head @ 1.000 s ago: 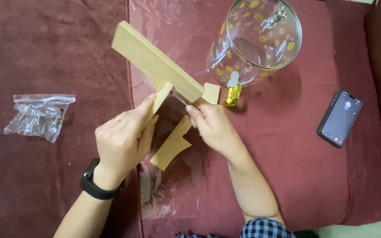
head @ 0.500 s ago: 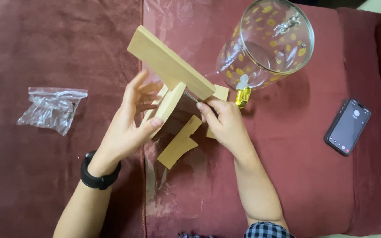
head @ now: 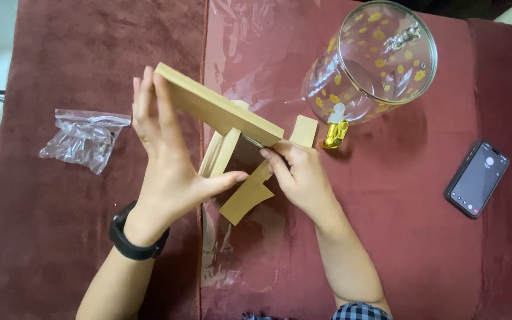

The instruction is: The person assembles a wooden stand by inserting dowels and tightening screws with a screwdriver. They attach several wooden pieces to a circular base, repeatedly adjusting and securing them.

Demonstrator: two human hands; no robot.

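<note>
Wooden stand (head: 232, 127) joints are hidden behind the right hand (head: 303, 178), whose grip is closed on something unclear. The top board is steadied by the flat, open left hand (head: 167, 160).

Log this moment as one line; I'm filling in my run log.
left hand: flat against wooden stand | right hand: at stand's underside joint | glass dispenser: lying beside | phone: right

At far left we see a crumpled clear plastic bag (head: 84, 140); at right, a dark phone (head: 477, 178), screen lit.
</note>
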